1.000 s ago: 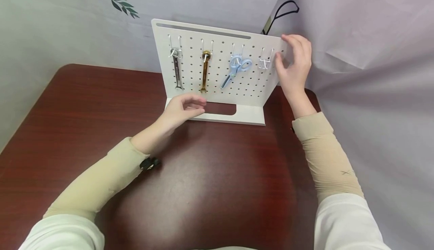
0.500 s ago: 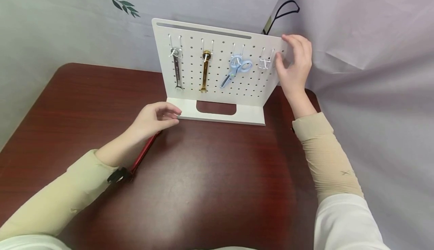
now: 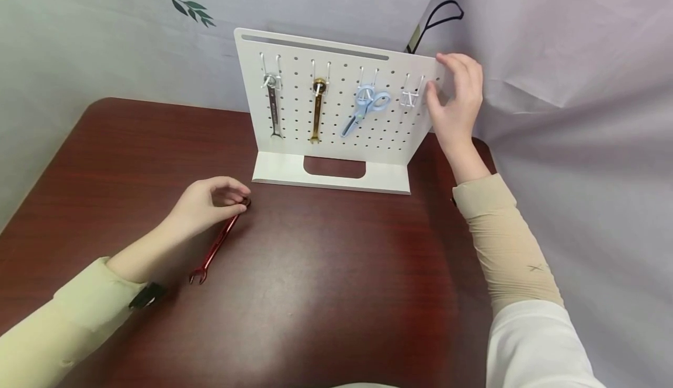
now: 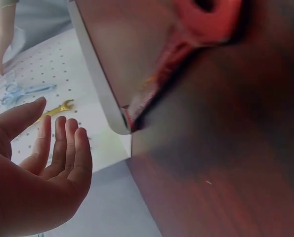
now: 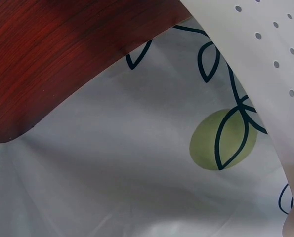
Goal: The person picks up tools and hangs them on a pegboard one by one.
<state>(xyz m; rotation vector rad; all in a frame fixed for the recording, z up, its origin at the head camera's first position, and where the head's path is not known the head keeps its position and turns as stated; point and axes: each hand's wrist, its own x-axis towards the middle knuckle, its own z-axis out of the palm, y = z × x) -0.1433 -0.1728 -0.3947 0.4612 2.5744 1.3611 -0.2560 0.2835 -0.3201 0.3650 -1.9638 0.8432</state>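
A red combination wrench (image 3: 218, 245) lies on the table, its open jaw toward me. My left hand (image 3: 200, 204) hovers at its ring end, thumb and fingers apart; contact there is hard to tell. In the left wrist view, those fingers (image 4: 77, 153) are spread with nothing between them. My right hand (image 3: 458, 99) grips the right edge of a white pegboard (image 3: 328, 149), thumb in front. On its hooks hang a silver wrench (image 3: 274, 110), a gold wrench (image 3: 317, 113) and light blue scissors (image 3: 363, 107). A fourth hook (image 3: 410, 99) beside the right thumb bears nothing.
The dark red-brown table (image 3: 336, 271) extends in front of the pegboard's base (image 3: 386, 177). A grey curtain (image 3: 568, 142) hangs close on the right, and a pale cloth (image 3: 115, 43) stands behind. A black loop (image 3: 444, 11) shows above the board.
My left hand has moved from in front of the pegboard's base toward me and left, to the red wrench, which has come into view. The right hand keeps its place on the board.
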